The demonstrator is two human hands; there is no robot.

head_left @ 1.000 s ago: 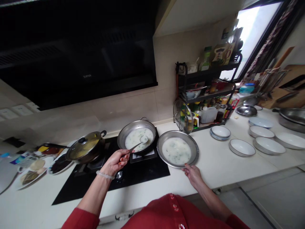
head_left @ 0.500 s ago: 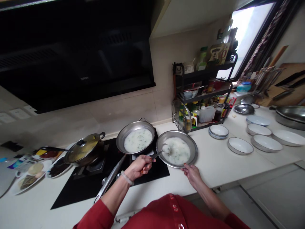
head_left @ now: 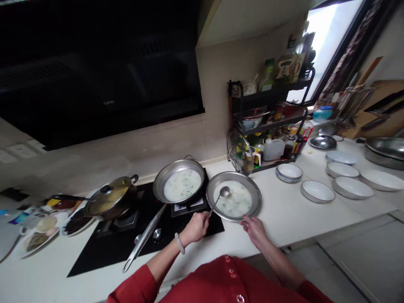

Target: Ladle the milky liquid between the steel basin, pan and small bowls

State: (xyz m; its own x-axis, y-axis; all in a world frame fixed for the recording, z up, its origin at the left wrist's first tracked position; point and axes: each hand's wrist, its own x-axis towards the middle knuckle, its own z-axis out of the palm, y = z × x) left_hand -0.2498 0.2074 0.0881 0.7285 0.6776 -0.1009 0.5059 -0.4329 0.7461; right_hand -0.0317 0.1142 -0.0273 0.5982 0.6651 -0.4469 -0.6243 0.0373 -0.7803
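My left hand (head_left: 196, 227) is closed around the handle of a metal ladle (head_left: 224, 192). The ladle's grey bowl is over the left part of a wide steel basin (head_left: 258, 201) of milky white soup (head_left: 236, 198) with green bits. Whether the ladle touches the soup, I cannot tell. At the basin's near rim, the fingers of my right hand (head_left: 253, 227) pinch the edge. Left of the basin, a long-handled steel pan (head_left: 160, 181) on the stove holds similar white soup with green pieces.
A lidded pot (head_left: 109, 198) stands on the left burner, with plates of food beside it. Several white bowls (head_left: 318, 191) are spread along the right counter. Behind the basin are a glass lid (head_left: 240, 153) and a black spice rack (head_left: 268, 126).
The ladle's bowl has shifted up and away from me, and its handle now points more steeply. My left hand has moved slightly right and nearer. My right hand stays on the rim.
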